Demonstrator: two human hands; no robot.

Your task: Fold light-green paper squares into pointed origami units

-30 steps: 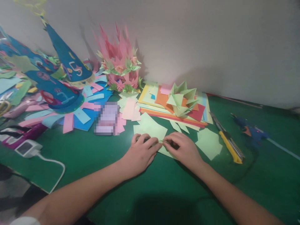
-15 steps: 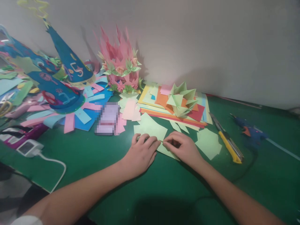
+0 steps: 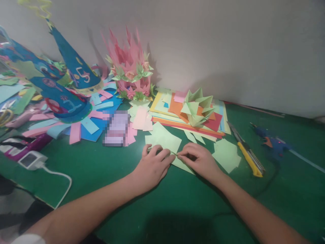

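A light green sheet of paper (image 3: 183, 164) lies on the green table between my hands, with a raised edge or fold at its top. My left hand (image 3: 152, 166) rests on its left part, fingers bent, thumb and forefinger closed at the raised edge. With thumb and forefinger, my right hand (image 3: 201, 160) pinches the same edge just to the right. Much of the sheet is hidden under my hands. Just beyond my fingers are more light green sheets (image 3: 162, 135), and others (image 3: 226, 156) lie right of my right hand.
A folded green paper crown (image 3: 196, 108) sits on stacked coloured paper (image 3: 162, 122). To the right lie a yellow box cutter (image 3: 250, 159) and a blue glue gun (image 3: 273, 140). A pink paper crown (image 3: 130, 67), blue cone hats (image 3: 76, 61) and a pixelated phone-like object (image 3: 116, 128) stand or lie left.
Both hands stay almost in place at the paper's edge. My fingertips have shifted very slightly to the right along the fold.
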